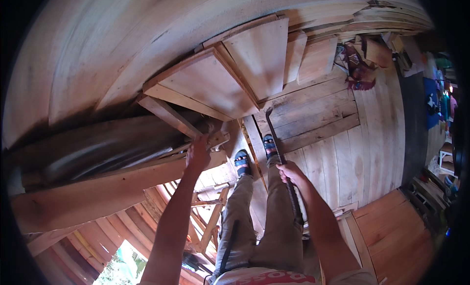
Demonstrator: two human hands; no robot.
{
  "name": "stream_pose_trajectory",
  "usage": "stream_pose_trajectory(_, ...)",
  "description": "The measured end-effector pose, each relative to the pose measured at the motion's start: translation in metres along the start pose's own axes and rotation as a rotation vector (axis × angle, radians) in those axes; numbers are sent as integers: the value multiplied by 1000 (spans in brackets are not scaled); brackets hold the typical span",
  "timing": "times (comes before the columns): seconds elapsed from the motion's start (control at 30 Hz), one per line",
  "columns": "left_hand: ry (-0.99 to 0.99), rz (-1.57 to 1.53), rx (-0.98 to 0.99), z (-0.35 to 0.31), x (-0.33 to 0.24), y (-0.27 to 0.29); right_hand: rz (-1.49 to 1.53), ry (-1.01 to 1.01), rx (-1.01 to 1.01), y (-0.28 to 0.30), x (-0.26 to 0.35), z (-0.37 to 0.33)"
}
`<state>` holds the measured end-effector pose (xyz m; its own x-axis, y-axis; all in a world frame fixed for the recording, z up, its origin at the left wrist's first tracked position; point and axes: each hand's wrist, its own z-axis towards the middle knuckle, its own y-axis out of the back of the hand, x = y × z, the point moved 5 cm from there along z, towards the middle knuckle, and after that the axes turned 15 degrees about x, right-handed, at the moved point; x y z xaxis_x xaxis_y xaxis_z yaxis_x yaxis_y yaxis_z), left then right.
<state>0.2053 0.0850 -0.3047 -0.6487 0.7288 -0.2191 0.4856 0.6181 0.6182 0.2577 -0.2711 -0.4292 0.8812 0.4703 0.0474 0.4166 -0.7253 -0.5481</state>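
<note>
My right hand (292,173) is wrapped around a long dark crowbar (275,135). The bar's bent tip points away from me over the wooden floor, and its other end runs back beside my right thigh. On the left, my left hand (197,153) closes on the end of a wooden rail (218,139), with its fingertips partly hidden. A slanting wooden brace (169,113) comes down close to that hand. Beyond both hands, a wooden panel (208,84) with a framed edge leans by the plank wall.
More boards (257,52) lean along the wall. A thick beam (112,182) crosses the left, with a dark sheet behind it. My sandalled feet stand by a narrow gap in the floor (338,162). A dark red cloth (357,64) lies far right; a wooden panel (391,233) is near right.
</note>
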Motion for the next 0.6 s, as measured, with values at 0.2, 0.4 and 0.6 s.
stream_pose_trajectory(0.2, -326, -129, -49, -5, 33, 33, -848, 15, -557, -23, -68, -166)
stream_pose_trajectory(0.4, -502, -243, 37, 8, 46, 67, -837, 26, -755, -51, -201, -259)
stream_pose_trajectory(0.6, -558, -255, 224, 57, -3, 33, -754, -31, -720, -89, -258, -286)
